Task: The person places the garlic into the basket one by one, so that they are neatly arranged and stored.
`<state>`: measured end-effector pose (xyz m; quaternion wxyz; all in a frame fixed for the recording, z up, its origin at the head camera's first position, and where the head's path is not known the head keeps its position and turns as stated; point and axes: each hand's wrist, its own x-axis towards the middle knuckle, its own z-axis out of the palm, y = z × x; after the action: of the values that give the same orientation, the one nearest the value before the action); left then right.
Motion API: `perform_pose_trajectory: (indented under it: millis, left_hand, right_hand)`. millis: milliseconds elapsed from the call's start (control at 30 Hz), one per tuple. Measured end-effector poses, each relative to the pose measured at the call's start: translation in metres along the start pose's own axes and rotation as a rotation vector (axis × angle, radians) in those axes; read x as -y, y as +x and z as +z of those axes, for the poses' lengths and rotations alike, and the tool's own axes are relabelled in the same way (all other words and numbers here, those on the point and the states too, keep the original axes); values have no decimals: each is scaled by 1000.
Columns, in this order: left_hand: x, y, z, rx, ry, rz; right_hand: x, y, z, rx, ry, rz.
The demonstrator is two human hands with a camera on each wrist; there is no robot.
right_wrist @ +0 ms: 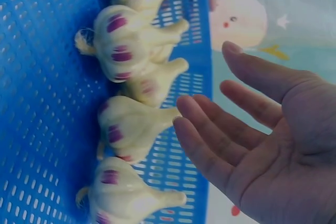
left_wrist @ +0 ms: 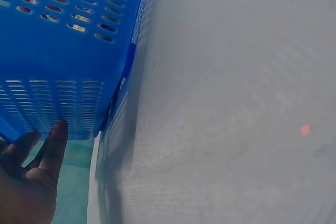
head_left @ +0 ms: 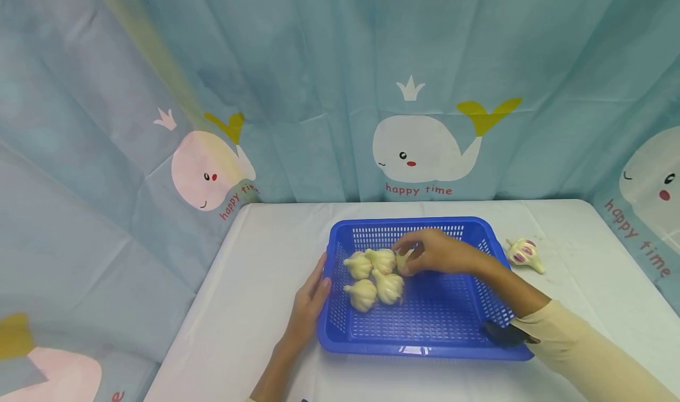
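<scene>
Several garlic bulbs (head_left: pixel 363 296) sit in the left half of a blue plastic basket (head_left: pixel 425 352). My right hand (head_left: pixel 432 251) reaches into the basket, its fingers around the rightmost bulb (head_left: pixel 402 261) in the head view. In the right wrist view, the right hand (right_wrist: pixel 278 145) has its palm spread and fingers apart, with fingertips beside the stem of a purple-marked bulb (right_wrist: pixel 131 129). My left hand (head_left: pixel 307 304) rests its fingers on the basket's left side. Straight left fingers (left_wrist: pixel 54 150) show against the slotted wall in the left wrist view.
One more garlic bulb (head_left: pixel 523 254) lies on the white tablecloth (head_left: pixel 255 266) to the right of the basket. Behind the table hangs a blue curtain (head_left: pixel 319 95) with printed whales. A dark wrist device (head_left: pixel 504 334) on the right arm overlaps the basket's near right corner.
</scene>
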<state>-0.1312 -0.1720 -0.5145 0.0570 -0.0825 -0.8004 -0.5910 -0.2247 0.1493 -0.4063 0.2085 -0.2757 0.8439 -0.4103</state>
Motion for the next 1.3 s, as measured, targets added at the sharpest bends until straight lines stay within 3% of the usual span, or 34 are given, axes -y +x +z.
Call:
perform_pose_trajectory:
  millis: [567, 767, 1033, 1300]
  left_hand:
    - [-1, 0, 0, 2, 0, -3]
    - [0, 0, 0, 8, -6, 0]
    - [2, 0, 0, 11, -7, 7]
    - [2, 1, 0, 7, 1, 3]
  right_hand:
    - [6, -48, -33, -147, -11, -13]
    - [-4, -65, -38, -195, 12, -15]
    - [-21, -87, -42, -307, -65, -3]
    - [-36, -109, -48, -345, -33, 41]
